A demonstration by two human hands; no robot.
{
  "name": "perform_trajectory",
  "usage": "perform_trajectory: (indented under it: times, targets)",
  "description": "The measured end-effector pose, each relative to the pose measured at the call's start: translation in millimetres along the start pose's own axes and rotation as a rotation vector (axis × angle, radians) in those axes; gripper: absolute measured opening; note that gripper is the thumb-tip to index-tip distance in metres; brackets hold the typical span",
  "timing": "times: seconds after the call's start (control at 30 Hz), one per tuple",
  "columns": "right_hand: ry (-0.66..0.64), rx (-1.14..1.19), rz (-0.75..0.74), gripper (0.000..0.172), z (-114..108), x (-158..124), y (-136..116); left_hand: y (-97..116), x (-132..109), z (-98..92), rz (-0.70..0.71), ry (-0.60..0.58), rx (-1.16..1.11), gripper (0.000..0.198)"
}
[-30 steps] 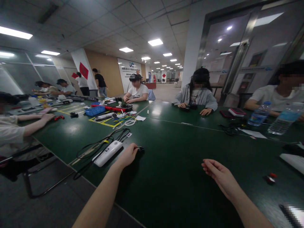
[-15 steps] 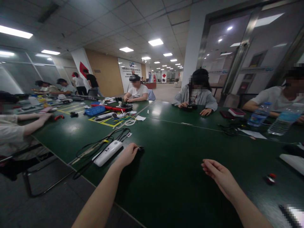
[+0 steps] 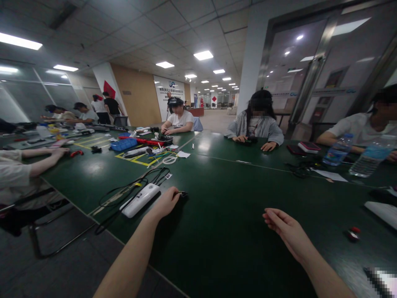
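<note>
My left hand is closed in a pinch over the green table, just right of a white power bank-like case marked with a 2. At its fingertips is a small dark object with a shiny bit; its kind is too small to make out. Black cables loop around the white case. Farther right, my right hand hovers low over the table, thumb against curled fingers. Nothing shows between them. A small red and dark item lies to the right of that hand.
A blue basket, a coiled white cable and loose wires lie beyond my left hand. Two water bottles stand at the right. Co-workers sit around the table; one person's arms rest at the left edge.
Both of my hands stay in place, the left with the small dark object. At the far left, a co-worker's head has moved out of view.
</note>
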State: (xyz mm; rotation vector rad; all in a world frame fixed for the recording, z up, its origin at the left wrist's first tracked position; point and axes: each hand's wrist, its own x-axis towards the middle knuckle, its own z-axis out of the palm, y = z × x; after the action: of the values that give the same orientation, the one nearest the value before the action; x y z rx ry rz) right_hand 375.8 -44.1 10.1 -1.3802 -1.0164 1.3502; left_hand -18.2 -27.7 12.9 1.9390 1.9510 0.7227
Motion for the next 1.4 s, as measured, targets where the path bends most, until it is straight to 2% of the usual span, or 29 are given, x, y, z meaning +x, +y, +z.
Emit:
perform_trajectory:
  times: [0.23,0.47,0.6,0.8,1.17,1.4]
  targets:
    - [-0.012,-0.003,-0.028,0.035,-2.8,3.9,5.1,-3.2,-0.1,-1.3,-0.005,-0.022,-0.035,0.026]
    - [-0.010,0.004,-0.015,0.035,1.5,-0.6,-0.4,-5.4,-0.2,-1.2,0.040,-0.015,-0.065,0.026]
    - [-0.012,-0.006,-0.020,0.036,0.5,-0.3,0.5,-4.2,-0.8,-0.4,0.056,0.001,-0.026,0.022]
    - [-0.013,-0.015,-0.021,0.035,-1.9,2.3,3.2,-6.1,-1.0,0.9,0.156,0.025,0.066,0.017]
    - [0.006,-0.002,-0.009,0.036,2.2,-3.1,-4.2,-5.7,-0.5,3.4,0.115,0.031,0.169,0.015]
    - [-0.016,-0.009,-0.015,0.033,-1.6,3.7,4.4,-2.8,-1.3,1.0,0.097,0.010,0.132,0.022]
